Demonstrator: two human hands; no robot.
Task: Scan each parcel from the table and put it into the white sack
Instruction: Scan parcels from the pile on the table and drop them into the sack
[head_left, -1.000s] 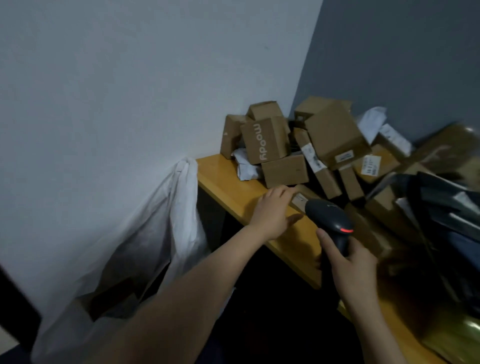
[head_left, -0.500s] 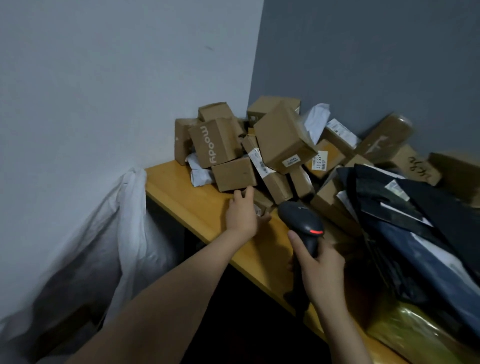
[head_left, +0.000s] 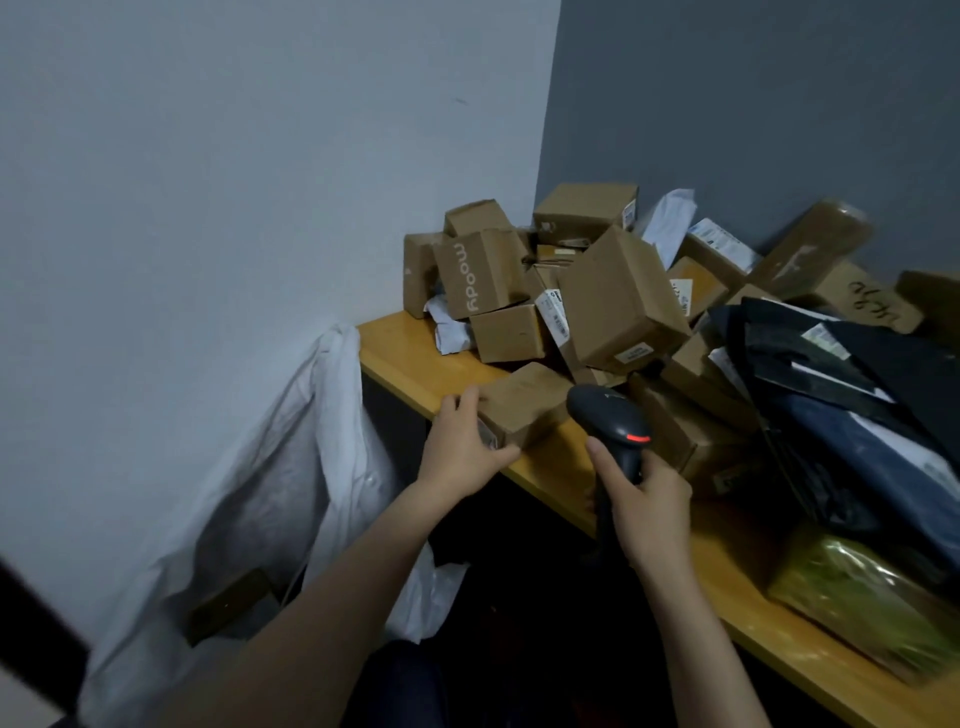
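— While your left hand is gripping the small brown parcel at the table's front edge, near its left corner, with fingers curled round its near end, your right hand is clasping the scanner by its handle, with the head hovering just beside that parcel.
— Agreed. I judge you are lining up the scan, not finishing it; the pale patch under your fingers is too blurred to read.
— You are sitting early in the job, by my reckoning. The white sack is hanging open off the table's left end, with one brown shape showing inside.
— Meanwhile the heap of boxes is crowding the back corner and dark mailers are lying along the right side, all awaiting you.
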